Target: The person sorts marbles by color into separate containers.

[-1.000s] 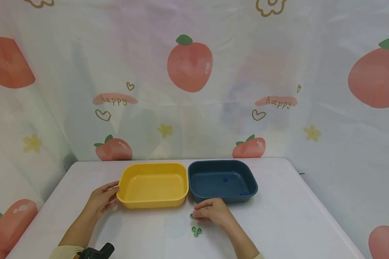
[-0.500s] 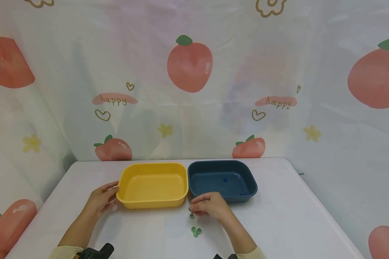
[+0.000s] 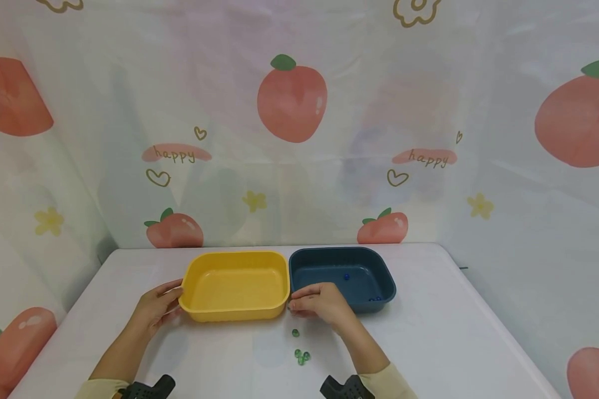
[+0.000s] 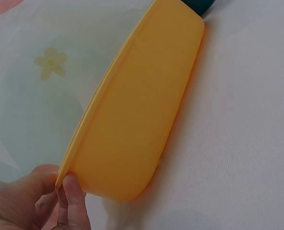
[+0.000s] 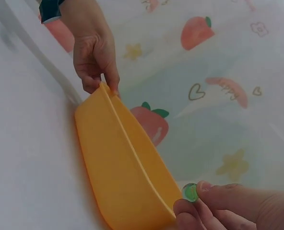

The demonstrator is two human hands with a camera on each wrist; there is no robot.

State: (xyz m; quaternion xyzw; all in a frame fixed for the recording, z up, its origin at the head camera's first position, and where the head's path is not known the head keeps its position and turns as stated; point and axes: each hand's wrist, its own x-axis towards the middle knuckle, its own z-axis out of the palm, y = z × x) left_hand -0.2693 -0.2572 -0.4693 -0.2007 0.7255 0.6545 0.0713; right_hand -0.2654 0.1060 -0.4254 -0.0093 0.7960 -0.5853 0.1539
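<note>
My left hand (image 3: 155,307) grips the left rim of the yellow plastic basin (image 3: 237,315), thumb and fingers on either side of the edge in the left wrist view. Between thumb and fingertips of my right hand (image 3: 321,303) I pinch a green glass marble (image 5: 190,192), beside the basin's right end. In the head view that marble is mostly hidden by the fingers. On the table in front lie one lone green marble (image 3: 295,333) and a cluster of three green marbles (image 3: 301,356).
A dark blue basin (image 3: 314,271) stands against the yellow one's right side. Several blue marbles (image 3: 346,276) lie inside it. A printed cloth backdrop (image 3: 299,194) rises behind the white table (image 3: 429,332).
My right hand has moved away from me and slightly left, from the loose marbles up to the gap between the basins, carrying the green marble. The left hand stays on the rim.
</note>
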